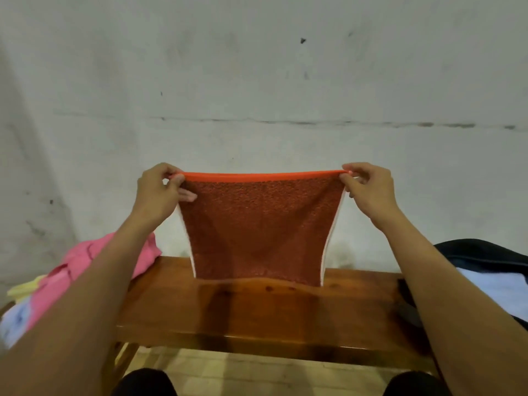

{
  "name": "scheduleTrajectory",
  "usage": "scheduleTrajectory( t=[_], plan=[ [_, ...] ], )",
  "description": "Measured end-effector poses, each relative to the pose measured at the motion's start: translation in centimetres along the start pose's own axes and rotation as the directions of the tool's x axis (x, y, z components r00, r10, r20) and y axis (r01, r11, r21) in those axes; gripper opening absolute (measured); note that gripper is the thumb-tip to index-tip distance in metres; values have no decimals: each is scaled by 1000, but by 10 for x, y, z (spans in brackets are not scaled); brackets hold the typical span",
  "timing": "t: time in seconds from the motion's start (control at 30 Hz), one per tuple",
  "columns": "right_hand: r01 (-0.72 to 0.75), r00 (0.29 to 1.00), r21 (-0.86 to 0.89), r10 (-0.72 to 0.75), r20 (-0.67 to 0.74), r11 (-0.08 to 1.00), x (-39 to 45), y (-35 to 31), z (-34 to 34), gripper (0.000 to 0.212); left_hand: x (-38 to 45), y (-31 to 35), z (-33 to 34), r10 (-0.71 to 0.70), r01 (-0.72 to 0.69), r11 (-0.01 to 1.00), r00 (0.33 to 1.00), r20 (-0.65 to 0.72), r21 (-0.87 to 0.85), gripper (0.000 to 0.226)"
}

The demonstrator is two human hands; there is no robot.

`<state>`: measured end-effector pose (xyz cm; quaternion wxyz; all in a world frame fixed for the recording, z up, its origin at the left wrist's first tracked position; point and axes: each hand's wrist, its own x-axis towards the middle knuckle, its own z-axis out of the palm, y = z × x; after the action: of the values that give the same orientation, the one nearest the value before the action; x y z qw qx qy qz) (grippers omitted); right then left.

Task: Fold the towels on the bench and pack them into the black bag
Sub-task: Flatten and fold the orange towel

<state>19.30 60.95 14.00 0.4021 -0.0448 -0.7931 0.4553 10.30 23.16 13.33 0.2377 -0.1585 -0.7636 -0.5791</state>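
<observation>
Beside bench — black bag, blue towel inside

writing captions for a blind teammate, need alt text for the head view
Both hands, left hand and right hand, pinch the top corners of an orange towel, holding it stretched above a wooden bench. A pile of pink, yellow and blue towels lies at the left; a black bag sits at the right.

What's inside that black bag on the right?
The black bag lies at the bench's right end with a pale blue towel showing in its opening. The right forearm and the bag's own fabric cover the rest, so anything deeper cannot be seen.
</observation>
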Motion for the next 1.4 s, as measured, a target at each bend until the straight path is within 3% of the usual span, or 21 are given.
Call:
scheduleTrajectory(
  t=[0.13,0.23,0.37,0.5,0.73,0.87,1.0,1.07,1.27,1.4],
  plan=[
    [-5,999,-71,8,49,997,-6,-11,-13,7,-10,9,-5,-58,58,998,997,44,4,20],
    [-19,997,-102,26,76,995,-9,-16,-18,6,-15,12,-4,-87,79,992,992,93,94,11],
    [-140,983,-46,144,117,989,-12,-17,-22,4,-8,9,4,-90,73,988,988,129,135,10],
    [-259,956,72,245,159,963,-9,-12,-21,7,0,-3,16,-123,113,992,976,181,64,12],
    [-387,906,54,370,205,920,11,20,-13,2,7,-22,56,-175,190,980,960,217,-51,10],
    [-272,956,-1,271,112,962,31,37,-5,7,24,-26,71,-114,126,989,982,153,-75,11],
    [-133,991,52,133,-6,990,48,33,-2,7,39,-10,78,27,-22,985,999,29,-169,24],
    [-123,992,69,124,-10,990,48,33,-3,7,39,-11,74,57,-51,980,998,29,-192,27],
    [-185,969,-129,203,145,974,12,61,-18,11,7,-44,56,69,-86,990,987,145,111,15],
    [-288,903,-118,311,297,950,-25,88,-23,15,-25,-75,50,-18,-11,994,962,274,106,25]
  ],
)
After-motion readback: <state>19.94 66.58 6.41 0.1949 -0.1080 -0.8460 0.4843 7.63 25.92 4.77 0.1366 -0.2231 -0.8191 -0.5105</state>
